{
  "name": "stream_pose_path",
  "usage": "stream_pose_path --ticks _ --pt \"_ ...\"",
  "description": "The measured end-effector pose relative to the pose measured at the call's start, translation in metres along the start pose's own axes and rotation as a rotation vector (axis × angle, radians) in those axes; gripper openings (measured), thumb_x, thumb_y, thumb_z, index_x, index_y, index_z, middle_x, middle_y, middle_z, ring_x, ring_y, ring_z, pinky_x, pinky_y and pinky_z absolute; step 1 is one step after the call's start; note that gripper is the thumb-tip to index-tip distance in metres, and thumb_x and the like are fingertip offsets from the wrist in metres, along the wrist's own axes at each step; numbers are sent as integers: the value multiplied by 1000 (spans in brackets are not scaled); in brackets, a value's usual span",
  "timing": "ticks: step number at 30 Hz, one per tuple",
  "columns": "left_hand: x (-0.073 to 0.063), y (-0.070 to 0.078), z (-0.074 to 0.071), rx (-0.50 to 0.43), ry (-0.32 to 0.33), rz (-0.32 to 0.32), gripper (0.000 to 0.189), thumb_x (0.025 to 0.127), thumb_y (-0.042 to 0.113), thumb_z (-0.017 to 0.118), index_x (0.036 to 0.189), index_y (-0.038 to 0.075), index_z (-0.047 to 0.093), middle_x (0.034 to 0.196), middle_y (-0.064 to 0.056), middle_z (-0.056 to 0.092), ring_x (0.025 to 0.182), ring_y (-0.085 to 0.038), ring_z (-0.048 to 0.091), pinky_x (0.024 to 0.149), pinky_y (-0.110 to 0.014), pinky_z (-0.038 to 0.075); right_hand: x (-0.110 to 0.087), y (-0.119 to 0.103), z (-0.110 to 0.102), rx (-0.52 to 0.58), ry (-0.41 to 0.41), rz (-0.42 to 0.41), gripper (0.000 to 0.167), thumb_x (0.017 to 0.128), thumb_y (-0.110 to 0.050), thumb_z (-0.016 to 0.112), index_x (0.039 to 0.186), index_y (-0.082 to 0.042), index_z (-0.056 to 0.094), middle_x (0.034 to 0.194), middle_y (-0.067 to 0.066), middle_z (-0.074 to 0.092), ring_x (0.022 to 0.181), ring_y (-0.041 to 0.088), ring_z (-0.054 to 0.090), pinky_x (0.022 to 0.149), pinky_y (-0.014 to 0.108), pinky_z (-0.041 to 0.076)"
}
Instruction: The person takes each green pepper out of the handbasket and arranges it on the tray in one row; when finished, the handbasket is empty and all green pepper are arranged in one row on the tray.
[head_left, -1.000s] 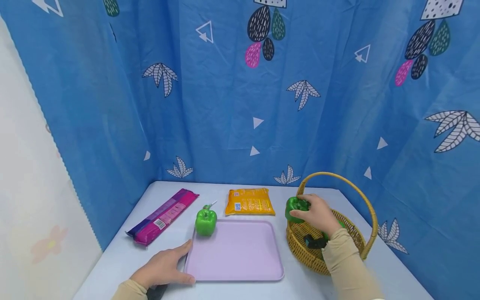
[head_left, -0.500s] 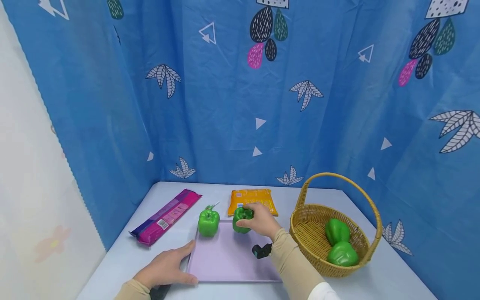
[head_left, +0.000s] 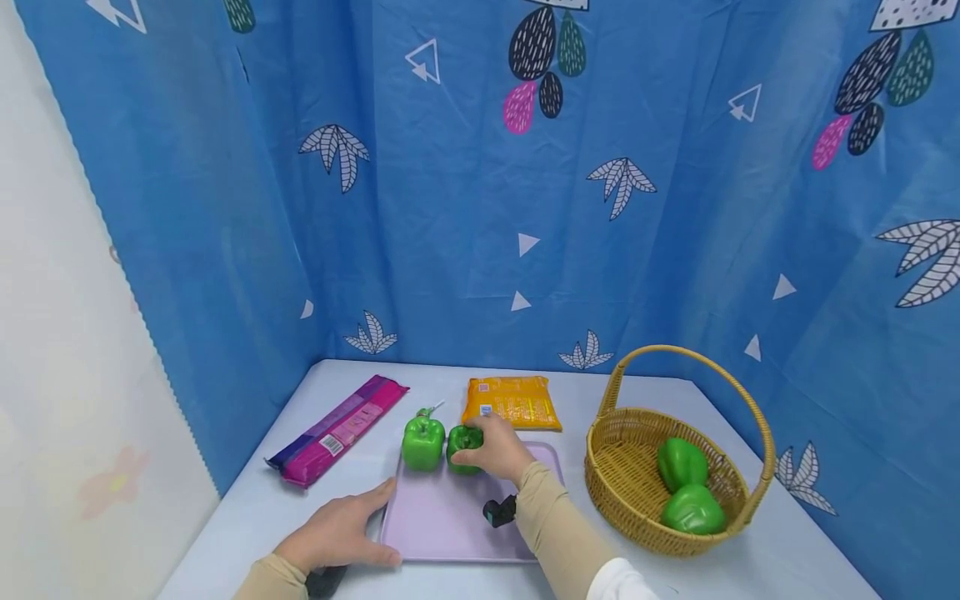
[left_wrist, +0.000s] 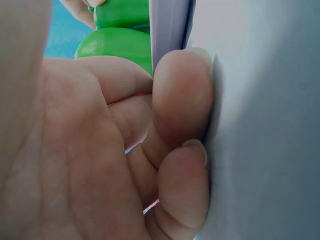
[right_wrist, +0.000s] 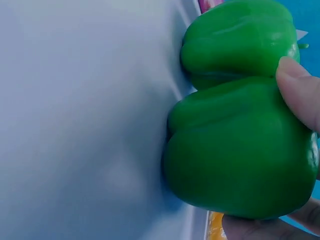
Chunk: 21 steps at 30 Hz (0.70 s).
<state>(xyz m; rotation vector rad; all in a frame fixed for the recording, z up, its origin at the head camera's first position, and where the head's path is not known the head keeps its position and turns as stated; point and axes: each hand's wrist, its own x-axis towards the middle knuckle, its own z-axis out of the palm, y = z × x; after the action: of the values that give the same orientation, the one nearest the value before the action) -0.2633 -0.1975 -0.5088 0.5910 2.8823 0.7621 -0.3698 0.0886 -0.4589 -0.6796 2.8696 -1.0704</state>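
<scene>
Pink wrapper (head_left: 339, 429) lies beyond the left hand (head_left: 339, 537), whose flat fingers press the smooth lilac tray (head_left: 442, 533) at its near corner. The right hand (head_left: 498, 452) has carried a glossy green pepper (head_left: 462, 447) from the basket (head_left: 675, 475) and grips it on the tray's far edge, touching a second pepper (head_left: 423, 442) to its left. Two lobed peppers remain in the woven basket to the right.

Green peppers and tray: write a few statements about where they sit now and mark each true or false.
1. The right hand grips a green pepper on the lilac tray. True.
2. The wicker basket holds no peppers. False: two lie in it.
3. The left hand rests at the tray's near left corner. True.
4. The held pepper stands far from the other pepper by the tray. False: they sit side by side.
</scene>
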Motion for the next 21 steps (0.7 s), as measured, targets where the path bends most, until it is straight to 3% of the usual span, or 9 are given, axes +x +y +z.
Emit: stream_pose_path --ticks 5,10,16,21 --pt "-1 1 -1 -9 2 0 123 69 77 78 158 2 38 158 -16 48 138 -42 53 110 -63 45 0 -1 3 -10 -1 14 69 81 -37 89 137 -6 64 140 17 61 136 40 52 111 56 46" --pt "-1 1 -2 -8 5 4 122 70 76 79 158 2 38 158 -16 47 139 -41 52 110 -62 45 -1 -1 6 -1 15 35 72 80 -39 89 139 -8 62 146 18 57 145 43 42 117 59 40" --pt "-3 2 -2 -24 -3 0 122 70 75 79 158 2 37 158 -16 47 139 -42 52 110 -64 44 -3 0 9 11 28 48 74 80 -41 89 140 -10 61 151 24 51 145 47 40 116 62 39" --pt "-3 1 -2 -9 4 5 122 70 76 78 158 2 38 157 -16 49 137 -42 54 109 -63 46 -6 0 6 -8 12 24 80 80 -44 88 145 -10 57 151 25 49 139 44 47 112 60 44"
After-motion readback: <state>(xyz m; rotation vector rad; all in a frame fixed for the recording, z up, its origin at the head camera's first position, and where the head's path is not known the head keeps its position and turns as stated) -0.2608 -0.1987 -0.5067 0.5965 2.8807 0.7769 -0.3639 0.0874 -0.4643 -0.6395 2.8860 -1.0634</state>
